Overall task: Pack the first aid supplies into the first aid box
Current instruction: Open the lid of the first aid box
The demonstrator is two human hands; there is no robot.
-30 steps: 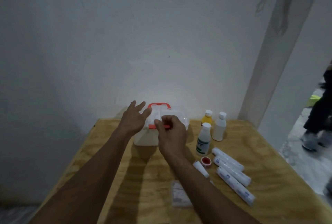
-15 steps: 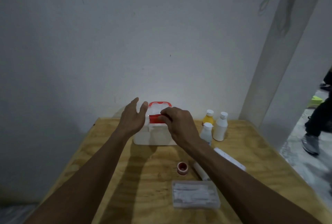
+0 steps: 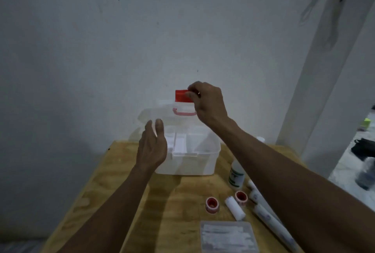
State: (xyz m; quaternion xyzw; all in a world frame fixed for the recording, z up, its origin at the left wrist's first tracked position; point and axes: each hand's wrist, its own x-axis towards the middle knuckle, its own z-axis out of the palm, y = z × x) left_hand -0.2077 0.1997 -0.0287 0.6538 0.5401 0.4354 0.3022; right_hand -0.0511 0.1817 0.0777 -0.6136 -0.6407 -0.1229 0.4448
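Plywood table (image 3: 113, 173) against the white wall carries everything; landmark is the translucent first aid box (image 3: 188, 161) at the far middle of it. Change vs 0.5 s ago: the box was shut with the right hand on the red latch, now the lid (image 3: 160, 114) is swung up and back, the red latch (image 3: 182, 96) stands at the top of it and the red carry handle (image 3: 184, 112) shows just below. The inner tray with its dividers is exposed and looks empty, so the box is open for loading and 0 supplies are in yet. Right hand (image 3: 209, 104) is above the box's back edge, thumb and fingers pinched on the latch, holding the lid up. Left hand (image 3: 152, 147) is at the box's left front corner, fingers spread and relaxed, gripping nothing; whether it touches the wall I can't tell. Supplies all sit outside, front-right of the box: a flat clear plastic packet (image 3: 228, 236) nearest the camera, long wrapped bandage rolls (image 3: 269, 220) partly under the right forearm, a white bottle with green label (image 3: 236, 175) just beside the box, a short white gauze roll (image 3: 235, 208), and 2 red-cored tape rolls (image 3: 212, 204) either side of it. Next step, my read: let the lid rest back, free the right hand, start loading.
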